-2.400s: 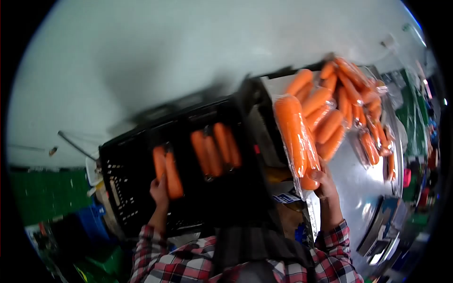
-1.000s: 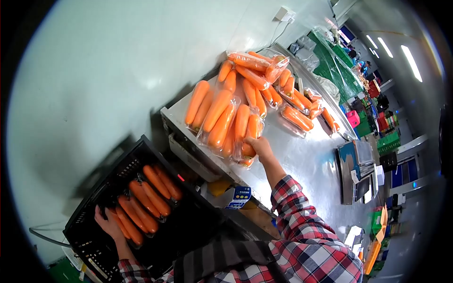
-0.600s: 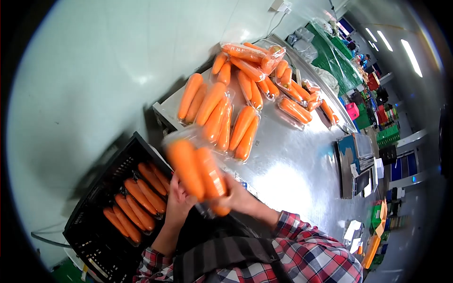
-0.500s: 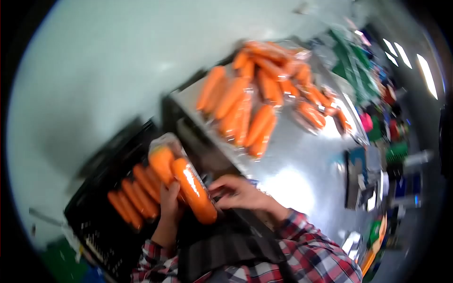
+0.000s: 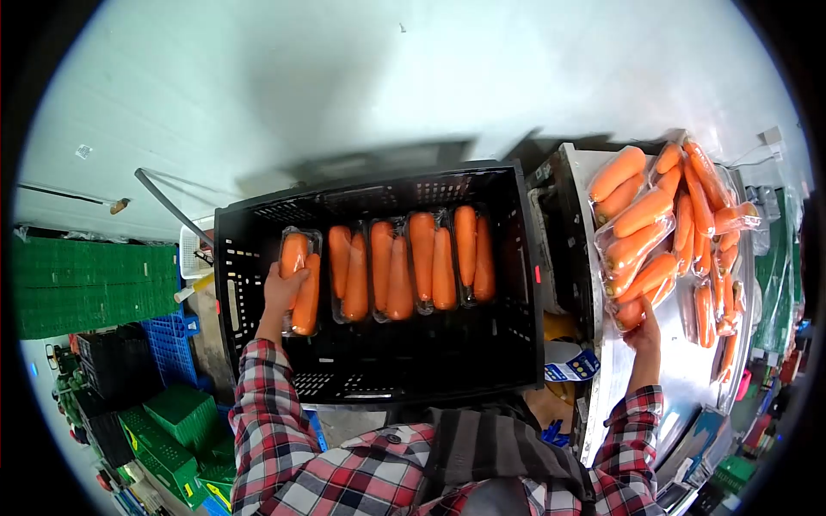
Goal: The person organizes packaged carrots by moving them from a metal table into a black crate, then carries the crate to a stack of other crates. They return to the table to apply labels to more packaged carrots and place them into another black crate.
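Inside the black crate [image 5: 404,365], my left hand [image 5: 280,297] grips a clear-wrapped pack of carrots [image 5: 307,297] at the left end of a row. Several more carrot packs [image 5: 391,267] stand beside it in the crate, each showing two carrots. To the right, my right hand [image 5: 642,331] closes around the near end of a wrapped carrot pack [image 5: 632,315] at the edge of a pile. That pile of wrapped carrots [image 5: 688,215] lies on the metal table [image 5: 615,391]. The fingertips of my right hand are partly hidden.
A pale wall [image 5: 482,86] rises behind the crate and table. Green crates [image 5: 176,421] and a blue crate [image 5: 172,344] stand on the floor at left. A blue and white label roll [image 5: 572,368] sits between crate and table.
My view has swung from the table to over the crate. The carrot pack held in both hands is now in the crate under my left hand; my right hand has reached the table pile.
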The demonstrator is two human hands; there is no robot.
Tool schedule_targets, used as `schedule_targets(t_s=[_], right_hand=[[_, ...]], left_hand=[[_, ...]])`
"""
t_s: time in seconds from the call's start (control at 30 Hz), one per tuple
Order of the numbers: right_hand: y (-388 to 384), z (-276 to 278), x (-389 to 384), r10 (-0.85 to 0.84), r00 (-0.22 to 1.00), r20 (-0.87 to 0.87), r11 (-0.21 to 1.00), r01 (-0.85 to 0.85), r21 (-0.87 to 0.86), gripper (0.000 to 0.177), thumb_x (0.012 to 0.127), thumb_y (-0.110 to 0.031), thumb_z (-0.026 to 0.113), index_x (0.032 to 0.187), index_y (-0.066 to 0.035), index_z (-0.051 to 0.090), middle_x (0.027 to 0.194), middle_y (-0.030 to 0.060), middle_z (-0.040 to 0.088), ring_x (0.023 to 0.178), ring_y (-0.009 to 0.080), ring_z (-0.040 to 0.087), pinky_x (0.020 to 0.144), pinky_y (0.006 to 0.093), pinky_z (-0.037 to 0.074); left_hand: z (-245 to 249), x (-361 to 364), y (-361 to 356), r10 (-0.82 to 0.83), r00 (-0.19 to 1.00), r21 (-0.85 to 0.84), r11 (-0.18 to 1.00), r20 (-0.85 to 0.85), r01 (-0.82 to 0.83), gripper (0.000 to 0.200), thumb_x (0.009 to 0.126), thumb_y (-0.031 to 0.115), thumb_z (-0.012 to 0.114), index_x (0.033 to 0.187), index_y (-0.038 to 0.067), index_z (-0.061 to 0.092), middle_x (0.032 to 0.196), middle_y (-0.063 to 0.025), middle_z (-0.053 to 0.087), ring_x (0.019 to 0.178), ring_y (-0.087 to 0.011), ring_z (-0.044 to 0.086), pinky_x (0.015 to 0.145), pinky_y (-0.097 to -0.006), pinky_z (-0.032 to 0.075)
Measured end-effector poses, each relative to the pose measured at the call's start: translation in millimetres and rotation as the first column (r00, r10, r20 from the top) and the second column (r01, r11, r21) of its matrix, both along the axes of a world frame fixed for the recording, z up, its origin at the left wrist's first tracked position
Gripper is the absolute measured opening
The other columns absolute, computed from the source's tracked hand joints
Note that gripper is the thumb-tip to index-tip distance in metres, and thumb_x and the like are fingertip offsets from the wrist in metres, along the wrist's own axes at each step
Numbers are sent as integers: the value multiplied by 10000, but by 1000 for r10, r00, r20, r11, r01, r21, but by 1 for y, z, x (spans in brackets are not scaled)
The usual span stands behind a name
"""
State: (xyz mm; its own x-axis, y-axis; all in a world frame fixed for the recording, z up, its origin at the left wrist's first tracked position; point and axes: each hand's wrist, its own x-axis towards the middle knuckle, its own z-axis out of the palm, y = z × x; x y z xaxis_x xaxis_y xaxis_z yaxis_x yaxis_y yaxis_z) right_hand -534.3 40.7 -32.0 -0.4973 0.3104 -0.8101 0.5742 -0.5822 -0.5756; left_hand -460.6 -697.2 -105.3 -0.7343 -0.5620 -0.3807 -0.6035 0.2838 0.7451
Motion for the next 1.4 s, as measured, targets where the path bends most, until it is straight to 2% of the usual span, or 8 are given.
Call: schedule_targets(t_s=[0.47, 0.6, 0.7, 0.87, 0.9, 1.1, 1.23, 1.4], right_hand=[[-5, 37, 67, -178, 937, -302, 943, 250, 221, 411, 777, -309, 601, 1101, -78, 501, 933, 55, 574, 794, 186, 578, 679, 344, 519], [-39, 82, 83, -30, 867, -497, 896, 244, 371, 550, 742, -361, 638, 1159, -48, 462, 993, 86, 568, 865, 216, 575, 712, 336, 509], [-117, 116, 78, 260, 820, -510, 835, 75, 546, 634, 717, -359, 659, 1200, -22, 426, 1017, 111, 562, 867, 232, 579, 734, 323, 504], [-260, 116, 65, 820, 477, -317, 567, -603, 561, 644, 650, -244, 694, 1187, -17, 423, 1028, 69, 528, 921, 167, 531, 803, 298, 452], [-283, 112, 66, 911, 362, -200, 407, -699, 588, 654, 634, -208, 736, 1176, -18, 424, 1026, 64, 525, 914, 155, 523, 809, 295, 441], [-332, 109, 62, 950, -25, -312, 138, -861, 490, 426, 803, -24, 604, 1191, -22, 428, 1075, 82, 534, 1005, 158, 538, 799, 254, 457], [-309, 92, 68, 945, 152, -290, 241, -923, 301, 296, 836, -86, 581, 1117, -31, 503, 1016, 80, 591, 885, 142, 577, 790, 256, 459], [-298, 84, 75, 928, 294, -230, 333, -931, 150, 240, 859, -91, 551, 1089, -30, 518, 977, 70, 611, 866, 133, 585, 749, 248, 469]], left_hand=[[-25, 0, 19, -89, 988, -605, 782, 127, 148, 568, 823, 410, 559, 1238, 42, 441, 1098, -250, 526, 1011, -399, 500, 890, -437, 396], [76, -29, 114, -168, 932, -47, 986, -322, 162, 313, 866, 181, 562, 1130, 18, 514, 976, -124, 588, 909, -221, 575, 811, -329, 453], [94, -34, 202, -428, 745, 279, 737, -512, 616, 433, 853, 173, 593, 1231, 32, 434, 1037, -91, 590, 977, -152, 560, 857, -291, 445], [172, -32, 288, 10, 821, 803, 212, -571, 556, 784, 742, 84, 704, 1366, 21, 235, 1110, -94, 531, 1027, -158, 516, 899, -312, 421], [179, -34, 283, 71, 786, 684, 545, -614, 485, 764, 717, 23, 699, 1347, 23, 267, 1124, -86, 522, 1027, -153, 511, 899, -310, 421], [138, -12, 135, 153, 935, 597, 799, -319, 73, 521, 686, 30, 704, 1145, 16, 456, 987, -85, 598, 877, -165, 586, 754, -300, 501], [107, -7, 34, -74, 997, -443, 893, 30, 80, 669, 618, 387, 724, 1160, 115, 441, 925, -187, 619, 859, -354, 604, 760, -394, 477], [33, -20, -20, 8, 987, -318, 947, 162, 44, 745, 633, 338, 723, 1222, 47, 371, 1011, -209, 580, 923, -369, 568, 821, -426, 450]])
